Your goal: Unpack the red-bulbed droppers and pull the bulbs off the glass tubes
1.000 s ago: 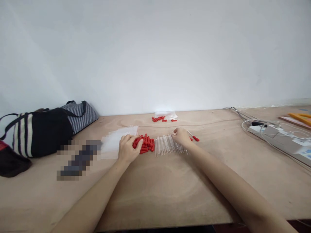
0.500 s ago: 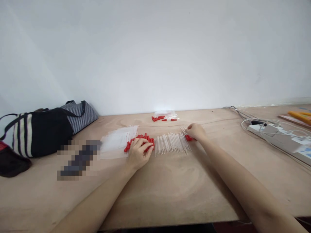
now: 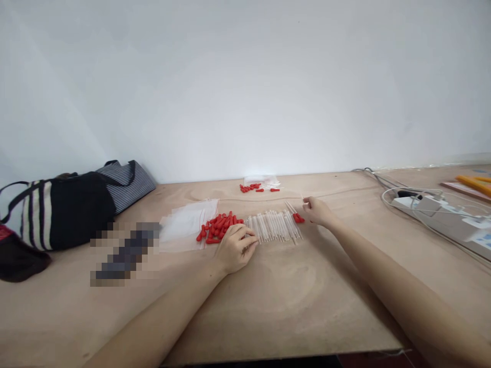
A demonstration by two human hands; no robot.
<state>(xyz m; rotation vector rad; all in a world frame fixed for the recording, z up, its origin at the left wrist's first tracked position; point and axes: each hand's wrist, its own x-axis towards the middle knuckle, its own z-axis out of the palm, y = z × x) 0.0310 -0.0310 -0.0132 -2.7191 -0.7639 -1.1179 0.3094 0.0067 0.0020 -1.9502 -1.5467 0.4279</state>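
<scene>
My left hand [image 3: 236,249] rests on the wooden table [image 3: 268,296] with its fingers curled at the left end of a row of clear thin tubes [image 3: 274,227]. What it pinches is hidden. Just left of it lies a pile of red rubber caps [image 3: 218,227]. My right hand [image 3: 319,211] hovers at the right end of the row with loosely bent fingers and nothing visible in them. It is beside a few tubes fitted with red caps [image 3: 298,218].
Clear zip bags [image 3: 186,225] lie left of the red pile. A small bag with red caps [image 3: 261,185] sits near the wall. Striped cloth bags [image 3: 69,204] stand at the left, and a blurred dark object [image 3: 125,253] lies in front. A power strip with cables [image 3: 433,207] is at the right.
My left hand moved right from the red cap pile to the tubes' left end. My right hand carried a capped tube right, laid it with the others and drew slightly away.
</scene>
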